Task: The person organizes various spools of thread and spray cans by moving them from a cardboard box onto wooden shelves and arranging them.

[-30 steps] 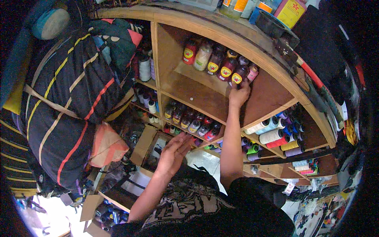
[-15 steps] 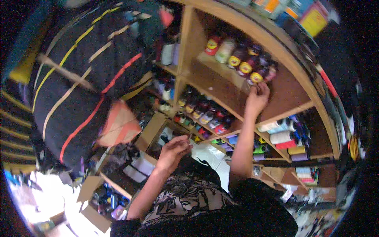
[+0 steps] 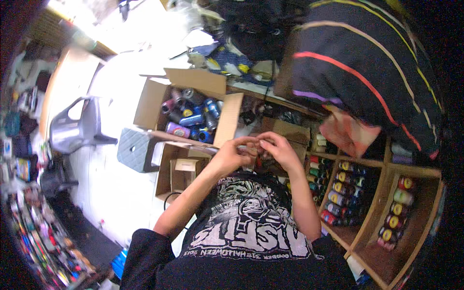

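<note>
My left hand (image 3: 234, 155) and my right hand (image 3: 279, 152) meet in front of my chest, fingertips bent in and touching. Anything between the fingers is too small or too blurred to make out. Just beyond my left hand stands an open cardboard box (image 3: 151, 104), filled with blue, purple and dark thread spools (image 3: 191, 118). To the right of my right hand, a wooden shelf unit (image 3: 369, 217) holds a row of spools with round yellow labels (image 3: 396, 210). More spools (image 3: 340, 191) line the neighbouring compartment.
A dark cloth with coloured stripes (image 3: 357, 50) bulges at the upper right, beside an orange-patterned cloth (image 3: 349, 130). On the left are a grey plastic chair (image 3: 79, 126) and a quilted grey stool (image 3: 137, 149). A smaller carton (image 3: 184, 174) sits below the open box.
My right hand has left the spools on the shelf and come to my left hand. My view has swung left, bringing the box of spools, chair and stool into sight.
</note>
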`<action>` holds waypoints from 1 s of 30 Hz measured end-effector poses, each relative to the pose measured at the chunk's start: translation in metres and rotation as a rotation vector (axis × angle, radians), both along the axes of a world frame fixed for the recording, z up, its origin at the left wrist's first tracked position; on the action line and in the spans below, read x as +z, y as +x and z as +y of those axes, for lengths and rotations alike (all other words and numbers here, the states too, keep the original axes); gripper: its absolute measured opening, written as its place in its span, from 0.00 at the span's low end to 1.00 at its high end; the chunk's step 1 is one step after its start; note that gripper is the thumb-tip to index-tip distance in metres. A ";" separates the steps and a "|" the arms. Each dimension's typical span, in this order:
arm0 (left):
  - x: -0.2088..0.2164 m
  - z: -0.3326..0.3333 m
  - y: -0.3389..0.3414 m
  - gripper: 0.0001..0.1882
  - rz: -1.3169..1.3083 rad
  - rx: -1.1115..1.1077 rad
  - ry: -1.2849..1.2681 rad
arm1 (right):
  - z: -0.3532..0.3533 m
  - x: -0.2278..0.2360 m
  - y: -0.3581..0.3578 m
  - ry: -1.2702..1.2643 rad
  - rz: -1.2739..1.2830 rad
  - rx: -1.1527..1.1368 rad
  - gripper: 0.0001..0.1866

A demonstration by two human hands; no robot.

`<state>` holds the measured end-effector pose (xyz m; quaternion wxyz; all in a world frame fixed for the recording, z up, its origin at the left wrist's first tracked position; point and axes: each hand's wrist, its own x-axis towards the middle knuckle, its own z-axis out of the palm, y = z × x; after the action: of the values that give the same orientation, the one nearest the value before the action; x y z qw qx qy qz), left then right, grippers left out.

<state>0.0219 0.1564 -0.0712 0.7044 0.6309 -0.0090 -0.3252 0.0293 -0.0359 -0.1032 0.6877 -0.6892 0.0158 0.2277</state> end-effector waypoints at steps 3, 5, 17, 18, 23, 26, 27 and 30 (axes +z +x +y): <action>0.011 0.051 -0.005 0.22 0.050 0.256 0.123 | 0.061 0.001 0.041 -0.047 0.134 0.177 0.10; 0.001 0.081 -0.020 0.20 0.065 0.415 0.098 | 0.105 -0.028 0.059 -0.155 0.055 0.294 0.13; -0.008 0.129 -0.087 0.18 0.248 0.982 0.085 | 0.310 -0.152 0.118 -0.954 -0.442 0.817 0.44; -0.010 0.127 -0.091 0.18 0.257 0.997 0.081 | 0.315 -0.156 0.121 -1.021 -0.374 0.882 0.44; -0.020 0.121 -0.102 0.16 0.310 1.155 0.011 | 0.317 -0.165 0.128 -0.985 -0.384 1.038 0.40; -0.018 0.134 -0.082 0.15 0.253 1.132 0.033 | 0.314 -0.161 0.134 -1.006 -0.392 1.112 0.42; -0.016 0.140 -0.070 0.14 0.185 1.094 0.055 | 0.312 -0.162 0.135 -1.012 -0.438 1.082 0.43; -0.013 0.168 -0.025 0.13 -0.028 1.067 0.204 | 0.300 -0.173 0.137 -1.019 -0.581 1.005 0.44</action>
<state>-0.0034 0.3248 -0.0839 0.7067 0.6173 0.3348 0.0865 0.1667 0.2638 -0.2766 0.0763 -0.8772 -0.3771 0.2872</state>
